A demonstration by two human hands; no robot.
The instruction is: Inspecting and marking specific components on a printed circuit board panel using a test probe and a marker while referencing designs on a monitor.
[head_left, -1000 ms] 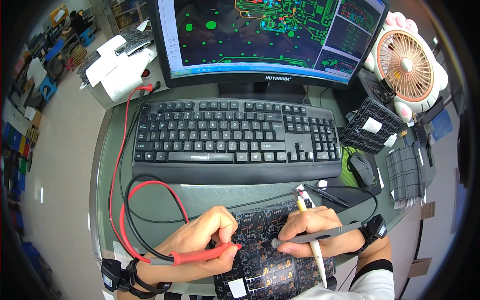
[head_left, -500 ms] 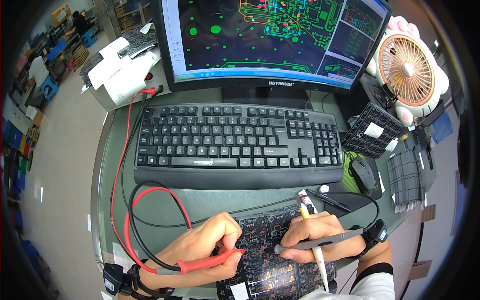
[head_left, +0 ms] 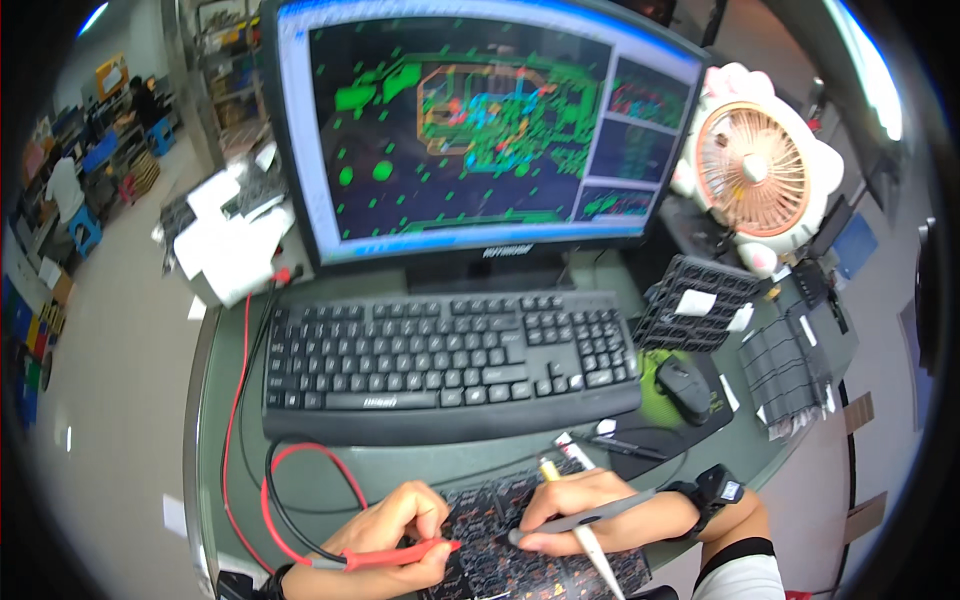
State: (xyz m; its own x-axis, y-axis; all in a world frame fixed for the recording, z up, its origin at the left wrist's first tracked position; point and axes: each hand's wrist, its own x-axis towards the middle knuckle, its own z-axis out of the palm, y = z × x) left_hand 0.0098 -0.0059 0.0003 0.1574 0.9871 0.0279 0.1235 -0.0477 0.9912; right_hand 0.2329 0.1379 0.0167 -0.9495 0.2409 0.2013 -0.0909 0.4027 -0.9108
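A dark printed circuit board [head_left: 480, 510] lies at the near edge of the desk, under both hands. My left hand [head_left: 405, 518] is closed around a red test probe [head_left: 390, 556], whose tip points right over the board. My right hand [head_left: 575, 496] grips a grey test probe [head_left: 618, 507], its dark tip pointing left toward the red one. A slim white stick with a yellow end [head_left: 598, 562] is also held in that hand, crossing under the probe. Whether either tip touches the board I cannot tell.
Beyond the board stand a black keyboard [head_left: 450, 365] and a monitor [head_left: 460, 120] showing a coloured board layout. Red and black leads [head_left: 238, 430] loop at the left. To the right are a mouse [head_left: 683, 388], stacked boards [head_left: 785, 370] and a fan [head_left: 755, 170].
The view has tilted upward, so the desk, keyboard and hands sit lower in the picture and more of the monitor shows. Both hands keep their probes over the board.
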